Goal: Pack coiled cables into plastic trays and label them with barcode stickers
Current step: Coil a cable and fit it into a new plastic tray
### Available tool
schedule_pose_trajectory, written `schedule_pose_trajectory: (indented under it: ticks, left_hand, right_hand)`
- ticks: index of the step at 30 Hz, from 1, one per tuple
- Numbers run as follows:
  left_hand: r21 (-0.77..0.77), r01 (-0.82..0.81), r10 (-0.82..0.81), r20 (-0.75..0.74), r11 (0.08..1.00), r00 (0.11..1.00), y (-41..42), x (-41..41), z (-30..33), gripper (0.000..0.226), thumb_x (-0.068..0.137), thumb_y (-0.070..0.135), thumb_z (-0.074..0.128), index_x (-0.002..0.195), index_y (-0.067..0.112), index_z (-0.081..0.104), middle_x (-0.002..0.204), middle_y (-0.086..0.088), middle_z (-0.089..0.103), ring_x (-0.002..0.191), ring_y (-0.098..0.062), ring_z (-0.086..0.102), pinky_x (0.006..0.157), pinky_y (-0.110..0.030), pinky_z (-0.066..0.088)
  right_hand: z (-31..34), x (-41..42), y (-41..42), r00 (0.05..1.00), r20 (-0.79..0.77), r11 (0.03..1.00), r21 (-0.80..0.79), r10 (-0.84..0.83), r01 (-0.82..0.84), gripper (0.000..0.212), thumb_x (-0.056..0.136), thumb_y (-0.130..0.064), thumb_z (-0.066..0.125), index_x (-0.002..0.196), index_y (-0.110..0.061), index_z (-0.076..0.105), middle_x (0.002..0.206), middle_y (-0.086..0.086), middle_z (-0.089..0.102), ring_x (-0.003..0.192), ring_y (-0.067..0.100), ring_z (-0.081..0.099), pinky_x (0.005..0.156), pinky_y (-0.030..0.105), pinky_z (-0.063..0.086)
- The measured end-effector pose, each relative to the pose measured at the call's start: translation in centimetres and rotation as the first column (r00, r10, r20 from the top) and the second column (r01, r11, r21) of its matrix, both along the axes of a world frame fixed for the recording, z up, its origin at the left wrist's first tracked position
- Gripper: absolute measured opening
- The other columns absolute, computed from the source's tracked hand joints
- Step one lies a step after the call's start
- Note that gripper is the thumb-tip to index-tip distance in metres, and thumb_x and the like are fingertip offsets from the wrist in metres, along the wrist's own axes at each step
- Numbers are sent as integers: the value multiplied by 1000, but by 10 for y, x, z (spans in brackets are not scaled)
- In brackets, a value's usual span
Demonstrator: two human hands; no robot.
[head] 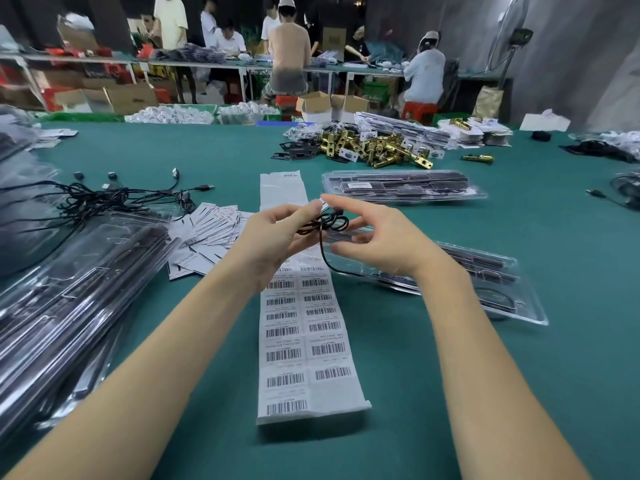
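Above the green desk (433, 393), near its middle, the left hand (273, 240) pinches a small black cable (325, 226) wound into a few loops, with one silvery plug end showing at the fingertips. The right hand (377, 237) hovers just beside the coil, fingers spread and relaxed, holding nothing; a free tail of cable hangs from the loops and trails toward the open plastic tray (491, 289) lying under and to the right of that hand. Judged from its look, the cable is light, limp and springy (loops will likely loosen if released), so the best hold is across the crossing of the loops, not at the plug. A long sheet of barcode stickers (304, 327) lies flat beneath the hands, running toward the near desk edge. Stacked trays (69, 306) crowd the left side, with loose cables (104, 199) and paper cards (211, 233) beyond them; a filled tray (401, 187) sits farther back. Open room lies to the near right, between the tray and the desk edge.
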State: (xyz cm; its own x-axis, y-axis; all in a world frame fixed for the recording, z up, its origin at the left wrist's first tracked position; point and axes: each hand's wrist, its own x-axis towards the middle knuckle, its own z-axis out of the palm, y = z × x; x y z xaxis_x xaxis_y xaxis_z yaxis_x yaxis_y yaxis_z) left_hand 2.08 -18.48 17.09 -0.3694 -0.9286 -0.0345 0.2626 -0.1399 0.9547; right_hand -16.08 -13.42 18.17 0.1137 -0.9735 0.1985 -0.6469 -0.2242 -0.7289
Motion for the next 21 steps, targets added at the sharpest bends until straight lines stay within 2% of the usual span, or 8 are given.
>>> schedule_pose_trajectory:
  ticks: [3, 5, 9, 12, 13, 15, 18, 21]
  left_hand:
    - [-35, -1, 4, 82, 999, 997, -1, 1, 2, 28, 90, 34, 72, 90, 6, 73, 94, -13, 77, 85, -22, 75, 74, -18, 57]
    - [-77, -21, 33, 168, 997, 985, -2, 2, 3, 32, 92, 41, 68, 85, 11, 74, 85, -9, 77, 77, -17, 75, 69, -17, 57]
    - [-144, -71, 111, 290, 987, 951, -3, 2, 4, 43, 93, 51, 62, 80, 12, 72, 71, -5, 75, 59, -13, 69, 54, -18, 53]
    - [-200, -41, 120, 398, 979, 910, -4, 5, 2, 47, 97, 53, 53, 80, 12, 70, 70, -6, 75, 55, -14, 64, 50, -20, 50]
    - [-227, -21, 119, 428, 974, 896, -5, 7, 2, 48, 98, 52, 51, 79, 13, 70, 71, -6, 74, 56, -14, 64, 51, -22, 50]
    - [-247, 42, 73, 438, 968, 896, -7, 10, 4, 48, 99, 53, 49, 81, 14, 70, 78, -9, 75, 63, -17, 66, 55, -25, 54]
    - [-236, 242, -130, 408, 941, 904, -9, 23, 9, 37, 90, 55, 63, 99, 20, 72, 95, -14, 74, 78, -20, 70, 71, -27, 58]
    - [-297, 392, -233, 453, 871, 860, -10, 33, 9, 24, 89, 25, 74, 112, 20, 72, 103, -13, 74, 91, -20, 71, 84, -27, 58]
  right_hand:
    - [-7, 6, -4, 999, 34, 995, -98, -29, 32, 41, 91, -26, 72, 126, -42, 58, 117, -16, 69, 91, 7, 64, 89, 29, 55]
    - [-10, 7, -7, 997, 50, 989, -131, -62, 69, 23, 93, -29, 69, 112, -35, 58, 111, -15, 71, 87, 7, 65, 81, 27, 54]
    - [-16, 9, -10, 993, 106, 992, -115, -44, 56, 12, 95, -16, 68, 102, -24, 61, 91, -12, 75, 75, -6, 66, 69, 7, 45]
    - [-18, 8, -11, 973, 231, 1000, -7, -5, 7, 13, 94, -11, 69, 99, -24, 71, 94, 0, 78, 86, 5, 70, 86, 24, 56]
    - [-18, 7, -10, 958, 285, 998, 45, 18, -32, 14, 94, -9, 67, 100, -21, 73, 96, 5, 77, 87, 10, 70, 89, 29, 57]
    - [-20, 7, -8, 946, 317, 988, 111, 64, -104, 14, 97, -11, 64, 103, -16, 76, 95, 10, 77, 83, 12, 67, 84, 27, 56]
    - [-18, 6, -5, 958, 271, 979, 153, 92, -137, 14, 98, -22, 64, 103, -19, 77, 90, 4, 77, 79, 8, 63, 73, 18, 47]
    - [-14, 2, -4, 956, 275, 964, 214, 97, -160, 16, 97, -27, 65, 110, -20, 73, 97, 3, 78, 92, 20, 72, 80, 21, 50]
